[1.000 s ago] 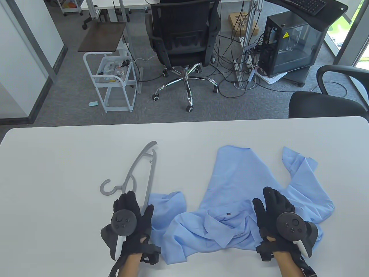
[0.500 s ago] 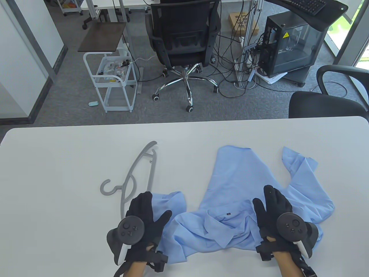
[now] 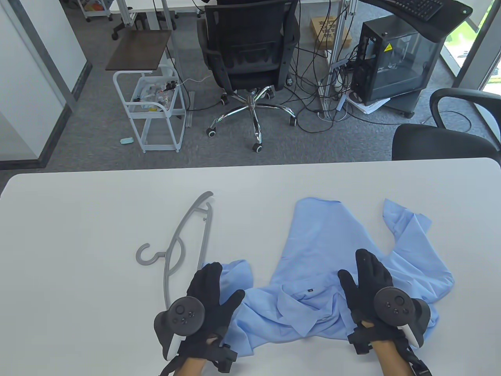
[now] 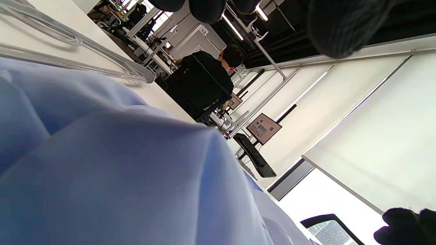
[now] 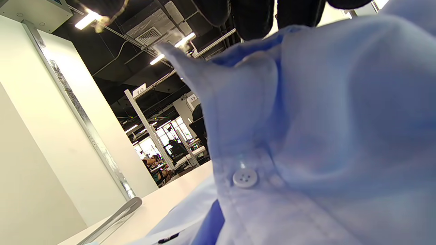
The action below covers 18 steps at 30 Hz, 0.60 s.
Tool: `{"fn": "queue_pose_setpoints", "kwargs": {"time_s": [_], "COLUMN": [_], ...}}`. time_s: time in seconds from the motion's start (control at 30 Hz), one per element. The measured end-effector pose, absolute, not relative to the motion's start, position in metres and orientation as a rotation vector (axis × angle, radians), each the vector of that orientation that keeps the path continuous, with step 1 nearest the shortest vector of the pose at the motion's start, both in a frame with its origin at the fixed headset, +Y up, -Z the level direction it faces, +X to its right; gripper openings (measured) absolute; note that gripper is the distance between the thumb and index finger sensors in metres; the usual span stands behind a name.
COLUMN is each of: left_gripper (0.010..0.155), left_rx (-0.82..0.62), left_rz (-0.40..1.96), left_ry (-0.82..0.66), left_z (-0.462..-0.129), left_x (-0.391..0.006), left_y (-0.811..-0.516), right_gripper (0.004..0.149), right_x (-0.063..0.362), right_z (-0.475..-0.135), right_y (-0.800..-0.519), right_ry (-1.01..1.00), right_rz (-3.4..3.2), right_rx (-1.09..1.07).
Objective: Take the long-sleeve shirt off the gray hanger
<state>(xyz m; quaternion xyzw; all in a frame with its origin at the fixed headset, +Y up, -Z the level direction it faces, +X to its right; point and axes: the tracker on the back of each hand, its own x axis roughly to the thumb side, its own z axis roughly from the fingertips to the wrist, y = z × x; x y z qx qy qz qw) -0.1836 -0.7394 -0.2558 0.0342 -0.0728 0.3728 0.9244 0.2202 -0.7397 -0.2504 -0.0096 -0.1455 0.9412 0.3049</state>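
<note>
- The gray hanger (image 3: 184, 239) lies bare on the white table (image 3: 78, 219), left of the light-blue shirt (image 3: 332, 250); its near end runs to the sleeve's edge by the left hand, and I can't tell whether it touches the cloth there.
- So the removal looks to me as good as done; what remains is letting go cleanly or tidying the cloth.
- The left hand (image 3: 209, 297) lies on the left sleeve (image 3: 235, 272), fingers stretched out flat and a little apart, thumb out to the right, gripping nothing.
- The right hand (image 3: 370, 284) lies flat on the shirt body near the collar, fingers straight and close together, thumb spread left, pressing rather than pinching.
- To finish well, I'd lift both palms straight up so the cloth doesn't drag, and keep the left sleeve from sliding back over the hanger's near end.
- If smoothing is meant, push outward from the collar (image 3: 301, 303) with flat palms; that crumpled part will bunch if shoved sideways.
- Writing: a small dark tag (image 3: 309, 291) sits on the shirt near the collar, too small to read.
- In the right wrist view a white button (image 5: 244, 177) shows on the collar band, and a sign far off reads "10" (image 5: 140, 90); another, "12" (image 4: 203, 31), shows in the left wrist view.
- A yellow warning sticker (image 3: 388, 47) is on the black computer case (image 3: 395, 62) beyond the table, unreadable.
</note>
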Motion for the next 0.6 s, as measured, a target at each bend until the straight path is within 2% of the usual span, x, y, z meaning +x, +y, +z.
{"fn": "queue_pose_setpoints", "kwargs": {"time_s": [0.6], "left_gripper": [0.085], "left_rx": [0.111], "left_rz": [0.757], "left_ry": [-0.214], "left_z": [-0.2494], "left_x": [-0.1726], "left_y": [-0.7382], "right_gripper": [0.080], "right_x": [0.2175], "right_z": [-0.2489], "right_y": [-0.7419], "right_ry": [-0.337], "right_rz": [2.384], "right_rx": [0.038]}}
